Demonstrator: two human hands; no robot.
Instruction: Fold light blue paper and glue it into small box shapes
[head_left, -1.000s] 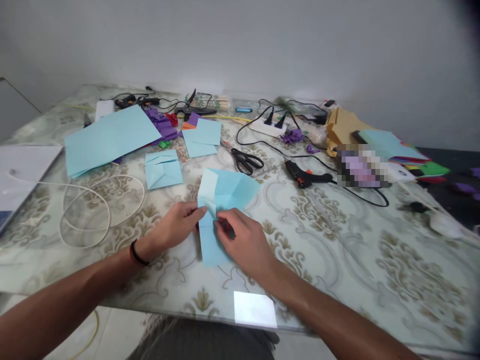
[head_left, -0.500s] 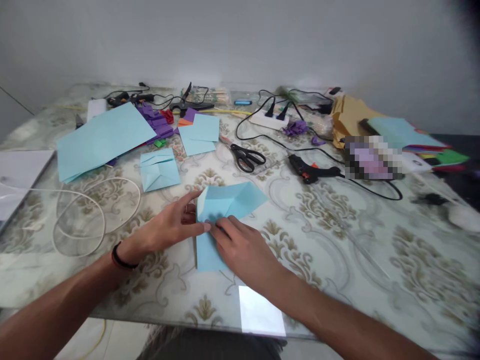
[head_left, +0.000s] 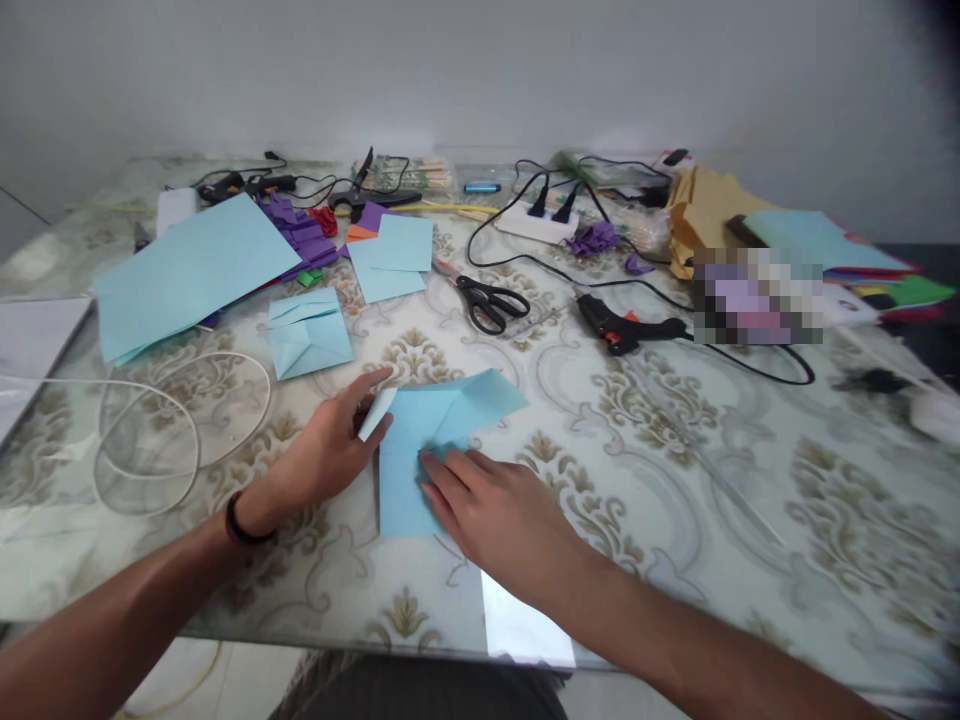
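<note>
now pressing the blue paper (head_left: 450, 412) flat with the open right hand (head_left: 501, 510) to stop any sliding; pinching its ten o'clock corner up with the left hand (head_left: 327, 455).

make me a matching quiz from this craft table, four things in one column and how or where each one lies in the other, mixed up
Things:
1. scissors
2. glue gun
3. white cable
4. nearest blue paper

Descriptions:
a. lying in loops at the far left
b. pressed down by the right hand, flap held by the left hand
c. black with an orange trigger, cord trailing off to the right
d. black handles, just behind the paper being folded

Pairs: 1-d, 2-c, 3-a, 4-b
</note>
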